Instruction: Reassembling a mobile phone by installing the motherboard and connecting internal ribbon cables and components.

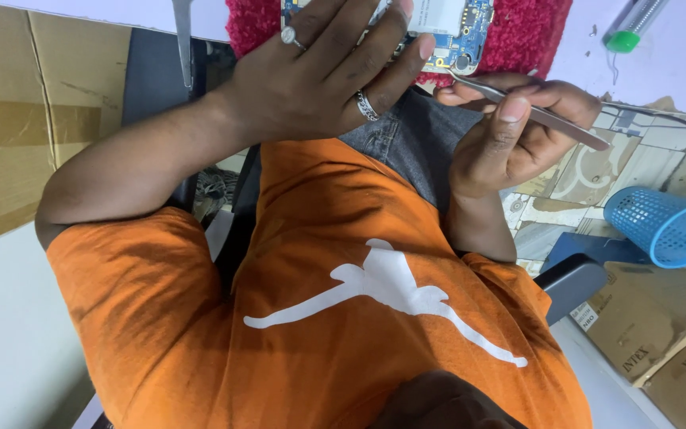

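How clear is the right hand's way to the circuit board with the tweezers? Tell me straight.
Probably clear. The right hand grips the tweezers with their tip right by the circuit board. The left hand covers much of the board, but the side nearest the tip is bare.

Patterned tile floor (589,171), blue mesh bin (664,226), brown cardboard boxes (17,119), white tabletop (676,56).
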